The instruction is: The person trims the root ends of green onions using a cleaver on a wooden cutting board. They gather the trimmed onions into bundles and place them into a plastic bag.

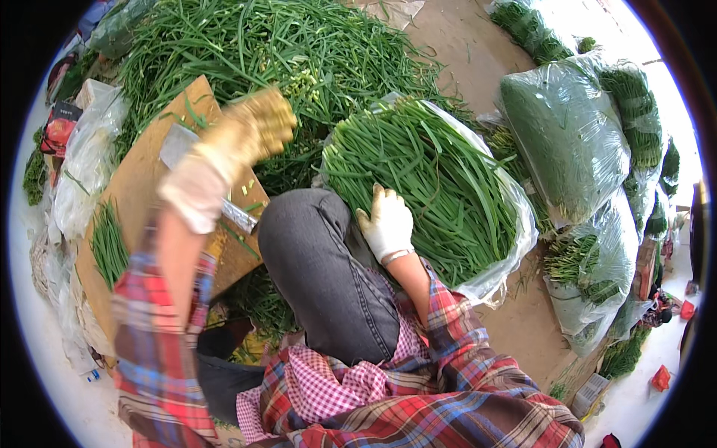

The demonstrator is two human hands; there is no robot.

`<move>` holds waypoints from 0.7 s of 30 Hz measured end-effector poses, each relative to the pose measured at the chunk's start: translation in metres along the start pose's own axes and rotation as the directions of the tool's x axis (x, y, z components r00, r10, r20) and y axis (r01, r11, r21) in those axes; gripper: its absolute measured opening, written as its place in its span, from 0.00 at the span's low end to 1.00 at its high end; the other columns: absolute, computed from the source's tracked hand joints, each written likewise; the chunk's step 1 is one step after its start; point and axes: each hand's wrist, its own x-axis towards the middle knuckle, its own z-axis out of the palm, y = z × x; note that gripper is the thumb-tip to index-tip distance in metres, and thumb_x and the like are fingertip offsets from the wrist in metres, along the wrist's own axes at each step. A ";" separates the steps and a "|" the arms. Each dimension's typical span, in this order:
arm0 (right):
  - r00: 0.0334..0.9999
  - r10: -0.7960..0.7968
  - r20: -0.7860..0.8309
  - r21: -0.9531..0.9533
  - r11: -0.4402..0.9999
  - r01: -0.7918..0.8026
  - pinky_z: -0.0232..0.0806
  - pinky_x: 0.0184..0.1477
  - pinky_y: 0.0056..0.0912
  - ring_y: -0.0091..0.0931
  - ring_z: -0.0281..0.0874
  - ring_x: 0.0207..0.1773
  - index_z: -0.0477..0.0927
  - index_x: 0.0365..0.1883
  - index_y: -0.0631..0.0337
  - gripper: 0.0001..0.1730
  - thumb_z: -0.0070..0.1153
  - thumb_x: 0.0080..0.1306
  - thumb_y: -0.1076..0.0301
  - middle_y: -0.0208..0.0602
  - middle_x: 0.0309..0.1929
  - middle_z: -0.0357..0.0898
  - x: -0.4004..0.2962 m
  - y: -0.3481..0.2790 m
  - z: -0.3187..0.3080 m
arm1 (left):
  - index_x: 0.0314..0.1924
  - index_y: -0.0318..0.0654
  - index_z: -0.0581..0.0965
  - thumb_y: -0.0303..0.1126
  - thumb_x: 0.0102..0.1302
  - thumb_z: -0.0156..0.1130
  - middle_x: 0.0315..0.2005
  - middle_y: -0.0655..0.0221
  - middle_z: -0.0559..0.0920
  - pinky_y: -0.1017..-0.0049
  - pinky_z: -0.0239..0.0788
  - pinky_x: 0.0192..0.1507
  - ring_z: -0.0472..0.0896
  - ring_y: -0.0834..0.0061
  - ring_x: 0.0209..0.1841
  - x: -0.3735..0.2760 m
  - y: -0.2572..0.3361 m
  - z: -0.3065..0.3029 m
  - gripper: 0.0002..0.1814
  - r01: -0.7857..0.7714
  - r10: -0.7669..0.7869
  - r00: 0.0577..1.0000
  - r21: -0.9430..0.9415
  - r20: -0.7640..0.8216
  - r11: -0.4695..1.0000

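My left hand [224,134], in a stained work glove, is blurred above a wooden board [134,162]; whether it holds anything is unclear. Beneath it lies a cleaver [178,144], its wrapped handle pointing toward my knee. A small bunch of green stalks [109,243] rests on the board's left part. My right hand [386,221], in a pale glove, touches the near left edge of the long green leafy stalks [425,173], likely garlic chives, that fill an open clear plastic bag [524,210]. Its fingers are partly curled.
A big heap of loose green stalks [269,45] spreads beyond the board and bag. Packed plastic bags of greens [566,134] stand at the right. Crumpled clear plastic [92,162] lies left of the board. My bent knee [297,224] is between board and bag.
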 end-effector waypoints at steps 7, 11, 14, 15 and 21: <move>0.926 -0.124 -0.356 0.017 0.990 0.139 0.63 0.56 0.46 0.44 0.71 0.54 0.71 0.58 0.63 0.33 0.64 0.53 0.67 0.48 0.53 0.74 0.018 0.055 -0.091 | 0.64 0.39 0.68 0.35 0.71 0.55 0.22 0.79 0.63 0.83 0.60 0.24 0.63 0.84 0.22 0.100 -0.126 -0.016 0.23 0.332 -0.323 0.918 -0.001 0.231 0.943; 0.855 0.046 -0.517 -0.175 0.972 -0.158 0.58 0.62 0.46 0.44 0.68 0.59 0.68 0.61 0.62 0.35 0.64 0.54 0.66 0.48 0.57 0.72 0.002 0.124 -0.156 | 0.71 0.48 0.60 0.42 0.68 0.59 0.29 0.70 0.76 0.74 0.70 0.29 0.76 0.73 0.30 0.126 -0.156 -0.015 0.34 0.474 -0.493 0.865 0.164 0.097 0.865; 0.823 0.227 -0.521 -0.101 0.941 -0.324 0.56 0.66 0.43 0.44 0.65 0.63 0.63 0.64 0.67 0.42 0.67 0.55 0.59 0.52 0.60 0.69 -0.041 0.177 -0.157 | 0.73 0.48 0.55 0.53 0.64 0.62 0.67 0.45 0.51 0.49 0.52 0.64 0.48 0.44 0.69 0.138 -0.176 -0.004 0.43 0.450 -0.452 0.891 0.201 -0.042 0.870; 0.790 0.334 -0.514 0.003 0.922 -0.387 0.54 0.67 0.42 0.44 0.64 0.64 0.61 0.65 0.68 0.44 0.67 0.56 0.56 0.54 0.62 0.67 -0.060 0.193 -0.143 | 0.73 0.49 0.54 0.56 0.62 0.62 0.73 0.44 0.36 0.45 0.38 0.70 0.32 0.41 0.74 0.141 -0.180 -0.006 0.46 0.438 -0.451 0.891 0.173 0.041 0.882; 0.560 0.740 -0.372 0.450 0.672 -0.589 0.61 0.63 0.34 0.39 0.71 0.62 0.59 0.69 0.59 0.40 0.62 0.62 0.60 0.46 0.63 0.67 -0.109 0.254 -0.047 | 0.70 0.43 0.59 0.48 0.63 0.65 0.68 0.53 0.59 0.54 0.56 0.66 0.60 0.55 0.68 0.149 -0.197 -0.008 0.41 0.353 -0.366 0.889 0.099 0.273 0.930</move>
